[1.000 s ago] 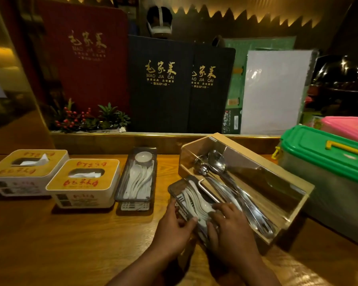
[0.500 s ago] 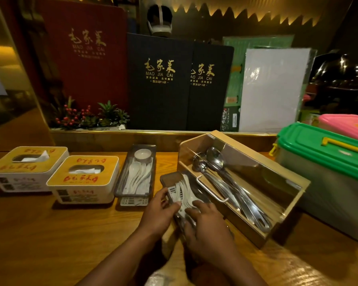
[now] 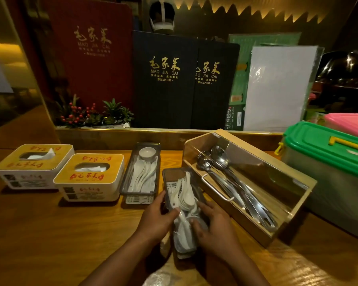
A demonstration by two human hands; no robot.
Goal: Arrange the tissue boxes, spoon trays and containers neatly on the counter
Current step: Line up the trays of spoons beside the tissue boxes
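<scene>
Both hands are gripping the second spoon tray [image 3: 183, 205] by its long sides, the left hand [image 3: 156, 218] wrapped on its left edge and the right hand [image 3: 214, 223] clasping its right edge, and over the last second they have been swinging it leftward, away from the wooden cutlery box [image 3: 254, 190] against which it was lying askew. The tray is now sitting close to straight, its far end pointing toward the back ledge, just right of the first spoon tray [image 3: 141, 174] and nearly parallel with it, though its near end is reaching further toward the person. The white spoons [image 3: 186, 198] inside are lying heaped and uneven. The two tissue boxes, [image 3: 34, 166] and [image 3: 90, 176], are already standing side by side at the left, so the row is growing rightward. The cutlery box is still lying diagonally on the counter [image 3: 50, 234], and the green-lidded container [image 3: 329, 162] is waiting at the far right; those probably need squaring once this tray is pushed back level with its neighbour
</scene>
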